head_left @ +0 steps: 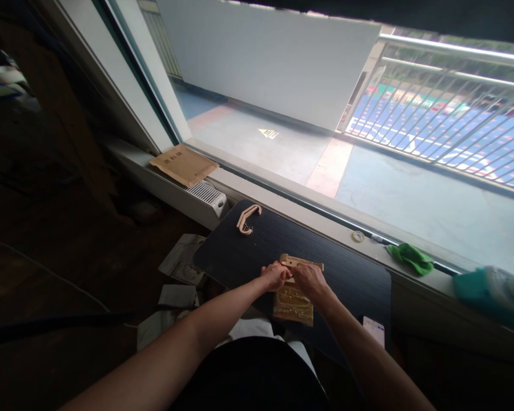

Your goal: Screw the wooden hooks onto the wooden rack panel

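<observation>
Close together over a dark table (pixel 346 274), my two hands meet at a light wooden piece (pixel 306 263) with a small dark hole in its face. My left hand (pixel 276 276) is closed around the left end of this piece. Curled fingers on my right hand (pixel 310 281) press in beside the left one; what they hold is hidden. Just below the hands lies a yellowish block (pixel 293 308) with a wrinkled, shiny surface. Toward the table's far left corner rests a bent wooden frame (pixel 245 220), apart from both hands.
A phone (pixel 373 331) lies at the table's right edge. Along the window sill are a tape roll (pixel 358 236), a green cloth (pixel 411 259) and a teal container (pixel 475 294). A brown envelope (pixel 186 164) lies on the radiator (pixel 208 194). Boxes (pixel 182 260) stand left of the table.
</observation>
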The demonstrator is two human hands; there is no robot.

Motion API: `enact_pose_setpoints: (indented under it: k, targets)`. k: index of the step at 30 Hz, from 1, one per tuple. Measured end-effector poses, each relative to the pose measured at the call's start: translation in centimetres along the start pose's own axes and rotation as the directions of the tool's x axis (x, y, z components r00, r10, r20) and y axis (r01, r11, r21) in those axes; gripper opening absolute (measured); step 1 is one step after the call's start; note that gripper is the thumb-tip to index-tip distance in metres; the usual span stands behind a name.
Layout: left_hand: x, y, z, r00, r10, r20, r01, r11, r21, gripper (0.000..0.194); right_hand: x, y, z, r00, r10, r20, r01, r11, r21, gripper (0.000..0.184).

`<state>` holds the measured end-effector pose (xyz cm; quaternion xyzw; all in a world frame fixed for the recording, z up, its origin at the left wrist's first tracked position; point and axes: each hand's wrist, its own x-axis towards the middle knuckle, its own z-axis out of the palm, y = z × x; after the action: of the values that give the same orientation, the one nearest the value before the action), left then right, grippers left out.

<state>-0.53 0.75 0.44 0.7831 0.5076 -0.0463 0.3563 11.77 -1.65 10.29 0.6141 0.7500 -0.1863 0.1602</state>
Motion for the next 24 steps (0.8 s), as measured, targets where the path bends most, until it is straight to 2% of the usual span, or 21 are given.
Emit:
enact_pose_setpoints:
  k: [7, 15, 20, 24]
  targets:
    - [0.0, 0.0, -0.1, 1.000, -0.007, 0.005, 0.007, 1.000, -0.005, 0.021, 0.0, 0.1, 0.4, 0.996, 0.083, 0.007, -0.084, 0.995, 0.052, 0.028]
    - [0.3, -0.2, 0.3, 1.000, -0.001, -0.013, 0.001, 1.000, 0.024, 0.018, -1.2, -0.7, -1.2, 0.999, 0.028, 0.034, -0.029, 0.999, 0.026, 0.029]
    - [0.3, -0.3, 0.3, 1.000, 0.003, -0.004, -0.003, 1.000, 0.017, 0.019, -0.7, -0.5, -0.7, 0.998, 0.063, 0.028, -0.065, 0.994, 0.086, 0.029]
    - [0.3, -0.2, 0.2, 1.000, 0.004, 0.005, -0.004, 1.000, 0.004, 0.019, -0.6, -0.3, -0.6, 0.996, 0.082, 0.024, -0.083, 0.994, 0.068, 0.028]
